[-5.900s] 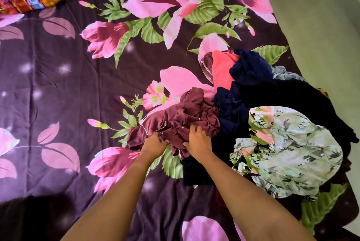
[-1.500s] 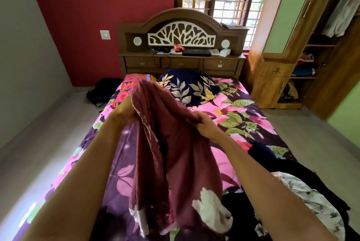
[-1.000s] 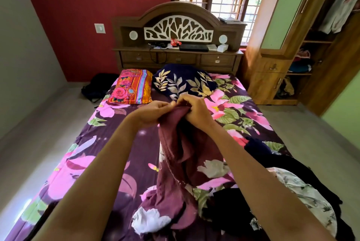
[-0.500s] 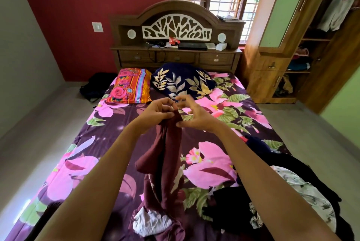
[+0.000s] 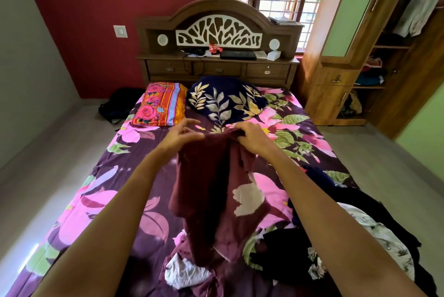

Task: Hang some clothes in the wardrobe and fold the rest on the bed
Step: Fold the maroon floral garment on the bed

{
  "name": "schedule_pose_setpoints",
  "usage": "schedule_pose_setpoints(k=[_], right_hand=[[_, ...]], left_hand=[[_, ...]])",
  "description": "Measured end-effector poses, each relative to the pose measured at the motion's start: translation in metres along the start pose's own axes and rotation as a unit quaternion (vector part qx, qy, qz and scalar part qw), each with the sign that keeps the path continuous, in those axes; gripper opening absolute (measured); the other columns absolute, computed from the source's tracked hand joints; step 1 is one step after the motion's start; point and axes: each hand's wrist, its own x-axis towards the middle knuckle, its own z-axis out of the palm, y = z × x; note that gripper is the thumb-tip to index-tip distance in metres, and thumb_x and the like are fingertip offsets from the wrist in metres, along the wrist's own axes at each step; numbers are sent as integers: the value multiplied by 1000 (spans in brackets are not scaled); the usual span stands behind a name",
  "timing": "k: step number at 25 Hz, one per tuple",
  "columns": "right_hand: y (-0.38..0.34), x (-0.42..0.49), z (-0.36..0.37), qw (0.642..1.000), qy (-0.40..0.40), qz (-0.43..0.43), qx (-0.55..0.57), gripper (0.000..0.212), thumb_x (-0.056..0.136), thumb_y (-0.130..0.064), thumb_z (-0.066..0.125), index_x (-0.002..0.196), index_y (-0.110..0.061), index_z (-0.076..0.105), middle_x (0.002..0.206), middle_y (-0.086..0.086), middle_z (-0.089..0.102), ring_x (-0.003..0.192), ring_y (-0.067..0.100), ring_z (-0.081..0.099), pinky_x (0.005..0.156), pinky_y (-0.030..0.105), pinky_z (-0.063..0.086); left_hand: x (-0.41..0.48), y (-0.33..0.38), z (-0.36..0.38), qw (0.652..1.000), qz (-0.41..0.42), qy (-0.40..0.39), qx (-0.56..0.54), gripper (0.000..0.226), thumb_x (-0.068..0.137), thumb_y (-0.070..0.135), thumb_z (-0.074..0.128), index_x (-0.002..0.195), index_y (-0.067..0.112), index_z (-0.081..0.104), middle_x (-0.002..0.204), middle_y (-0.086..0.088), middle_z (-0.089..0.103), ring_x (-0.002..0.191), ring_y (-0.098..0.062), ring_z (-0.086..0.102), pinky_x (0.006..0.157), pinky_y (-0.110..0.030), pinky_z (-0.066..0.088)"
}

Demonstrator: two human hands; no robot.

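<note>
Maroon garment (image 5: 211, 191) dangles dead centre over the bed (image 5: 101, 195), right hand (image 5: 252, 134) pinching its top edge at one o'clock, left hand (image 5: 183, 135) fingers spread at eleven, grip unclear, probably hunting for the shoulders.

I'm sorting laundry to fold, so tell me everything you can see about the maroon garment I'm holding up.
The maroon garment is soft, thin-looking cloth with pale flower prints. It hangs in long vertical folds; its lower end lies bunched on the bed. The right hand pinches its top edge; the left hand meets the other corner, grip hidden.
</note>
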Motion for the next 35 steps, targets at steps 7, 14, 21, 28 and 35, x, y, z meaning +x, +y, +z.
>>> schedule_pose_setpoints(k=[7,14,21,28,35], right_hand=[[-25,10,9,976,124,-160,80,27,71,-7,77,97,-7,71,106,11,55,104,23,52,89,34,45],[8,-34,11,940,-260,40,219,76,76,-9,77,139,-25,38,138,-12,34,120,1,39,99,16,35],[-1,-22,35,940,-265,50,206,23,65,-3,84,78,-14,67,75,-9,68,74,8,64,70,26,51],[50,-21,34,957,-212,133,-146,39,74,-22,77,106,-8,58,104,9,61,96,26,57,74,30,45],[68,-14,-2,969,101,205,-97,23,88,3,42,101,-1,62,100,20,64,94,36,60,71,38,45]], left_hand=[[1,0,41,997,72,24,26,23,82,-13,60,100,1,61,65,13,69,63,5,62,65,-14,50],[-8,37,27,983,34,61,-170,26,89,-11,46,86,12,58,61,9,69,57,-2,65,57,-17,53],[-10,43,4,971,58,116,-199,20,92,-1,50,96,16,61,70,12,71,68,-1,67,66,-18,54],[-3,18,-13,956,29,208,-202,19,97,21,49,114,18,57,85,8,67,71,3,65,73,-15,54],[-4,-15,-34,986,34,70,148,22,93,12,55,115,12,60,103,-3,60,97,-11,52,76,-14,43]])
